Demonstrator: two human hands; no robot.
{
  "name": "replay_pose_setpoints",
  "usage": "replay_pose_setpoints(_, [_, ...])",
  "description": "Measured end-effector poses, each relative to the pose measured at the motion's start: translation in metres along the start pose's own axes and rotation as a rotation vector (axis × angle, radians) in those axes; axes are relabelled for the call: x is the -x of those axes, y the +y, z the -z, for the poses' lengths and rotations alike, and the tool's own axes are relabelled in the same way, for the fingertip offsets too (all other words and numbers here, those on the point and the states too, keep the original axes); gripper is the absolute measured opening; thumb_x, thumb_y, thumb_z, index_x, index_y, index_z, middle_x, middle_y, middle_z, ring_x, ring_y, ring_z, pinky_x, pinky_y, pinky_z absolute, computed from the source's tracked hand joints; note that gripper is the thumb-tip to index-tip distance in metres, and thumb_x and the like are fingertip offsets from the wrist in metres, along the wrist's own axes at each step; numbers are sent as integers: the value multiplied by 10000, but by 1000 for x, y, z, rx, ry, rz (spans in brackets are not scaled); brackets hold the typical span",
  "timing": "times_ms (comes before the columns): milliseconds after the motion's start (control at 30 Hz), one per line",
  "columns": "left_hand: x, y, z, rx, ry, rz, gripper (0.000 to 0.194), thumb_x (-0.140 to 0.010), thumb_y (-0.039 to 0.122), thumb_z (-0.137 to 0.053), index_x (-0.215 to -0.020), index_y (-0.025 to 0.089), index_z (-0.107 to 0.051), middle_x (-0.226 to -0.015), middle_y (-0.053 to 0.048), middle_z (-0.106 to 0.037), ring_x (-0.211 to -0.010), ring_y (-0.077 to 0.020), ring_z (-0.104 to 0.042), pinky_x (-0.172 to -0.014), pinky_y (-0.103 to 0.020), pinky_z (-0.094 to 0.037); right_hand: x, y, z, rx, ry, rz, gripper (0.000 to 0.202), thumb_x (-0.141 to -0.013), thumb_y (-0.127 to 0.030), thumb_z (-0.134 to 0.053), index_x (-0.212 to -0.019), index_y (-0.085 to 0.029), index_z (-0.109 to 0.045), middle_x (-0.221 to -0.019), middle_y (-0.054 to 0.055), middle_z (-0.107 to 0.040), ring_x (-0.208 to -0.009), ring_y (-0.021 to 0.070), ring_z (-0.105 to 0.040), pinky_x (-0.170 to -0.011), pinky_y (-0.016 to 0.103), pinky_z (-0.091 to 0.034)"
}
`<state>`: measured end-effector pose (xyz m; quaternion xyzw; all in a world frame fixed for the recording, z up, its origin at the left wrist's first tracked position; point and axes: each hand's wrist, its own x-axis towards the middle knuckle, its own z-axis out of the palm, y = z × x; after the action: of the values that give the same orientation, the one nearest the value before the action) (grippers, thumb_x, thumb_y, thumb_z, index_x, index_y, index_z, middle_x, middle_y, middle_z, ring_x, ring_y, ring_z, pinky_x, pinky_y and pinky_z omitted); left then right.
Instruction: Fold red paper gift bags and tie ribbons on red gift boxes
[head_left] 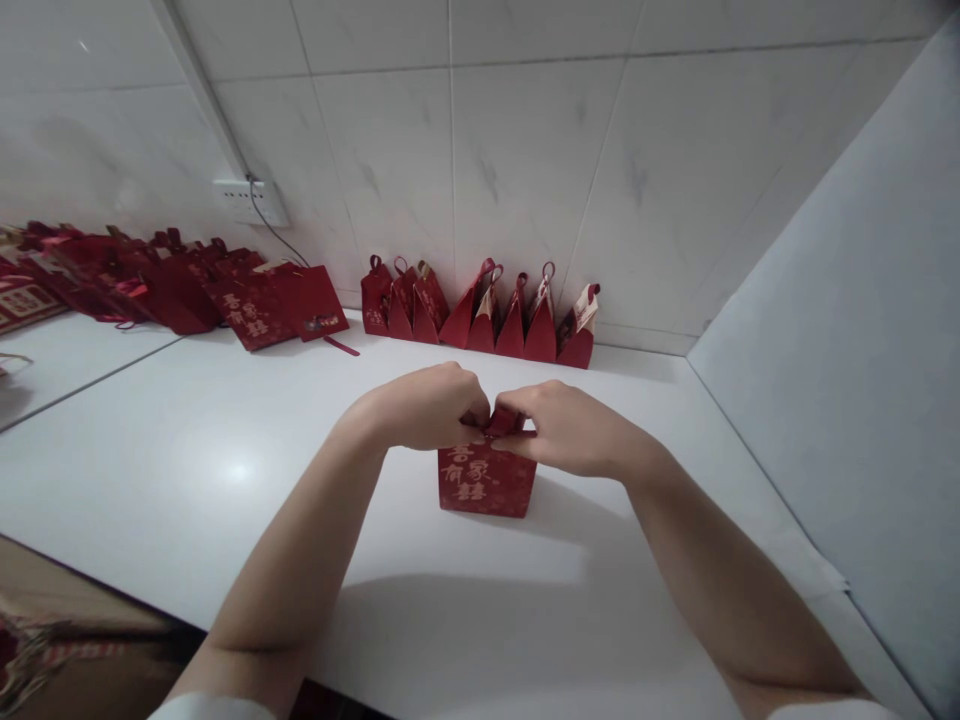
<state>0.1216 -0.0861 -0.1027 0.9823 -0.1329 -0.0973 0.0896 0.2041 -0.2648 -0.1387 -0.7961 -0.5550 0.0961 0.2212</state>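
Observation:
A red gift box (pixel 487 485) with gold characters on its front stands upright on the white table (pixel 300 450), in front of me. Both hands meet at its top edge. My left hand (pixel 431 405) pinches the top of the box near a dark red ribbon (pixel 504 420). From the other side, my right hand (pixel 566 425) grips the same ribbon between thumb and fingers. The fingertips partly cover the ribbon and the top of the box, so how the ribbon is fastened there is hidden.
Several finished-looking red boxes (pixel 510 330) with ribbon loops stand in a row along the tiled wall. At the back left lies a heap of red boxes (pixel 165 285). A socket strip (pixel 251 203) is on the wall; a pale panel (pixel 840 300) rises at right.

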Motion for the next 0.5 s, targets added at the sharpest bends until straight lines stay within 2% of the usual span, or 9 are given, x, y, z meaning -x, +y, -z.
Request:
replay_pose_setpoints(200, [-2, -2, 0, -5, 22, -12, 180, -797, 245, -569, -661, 194, -675, -544, 16, -579, -504, -101, -407, -511, -258, -263, -4, -1, -3, 42, 37, 76, 97, -861, -220, -543, -788, -201, -604, -770, 8, -676, -677, 149, -563, -585, 267, -353])
replay_pose_setpoints(333, [-3, -4, 0, 41, 7, -22, 138, -791, 223, -576, -735, 207, -702, -591, 24, -614, -518, -94, -435, -523, -246, -284, 0, 0, 1, 35, 35, 32, 126, -858, -267, -579, -760, -205, -630, -744, 7, -675, -674, 156, -576, -590, 275, -370])
replay_pose_setpoints(433, [-3, -8, 0, 57, -5, -8, 170, -760, 161, -579, -824, 224, -724, -656, 25, -650, -562, -97, -488, -544, -233, -311, 3, 0, 6, -137, 89, 17, 141, -863, -363, -610, -923, -246, -662, -879, -5, -706, -795, 168, -626, -668, 271, -427])
replay_pose_setpoints(500, [-3, -10, 0, 63, -7, 9, 220, -740, 128, -579, -864, 228, -732, -697, 21, -669, -584, -96, -513, -555, -226, -326, 5, 1, 10, -223, 148, 51, 173, -898, -352, -570, -1031, -270, -643, -957, -13, -706, -859, 161, -633, -721, 269, -444])
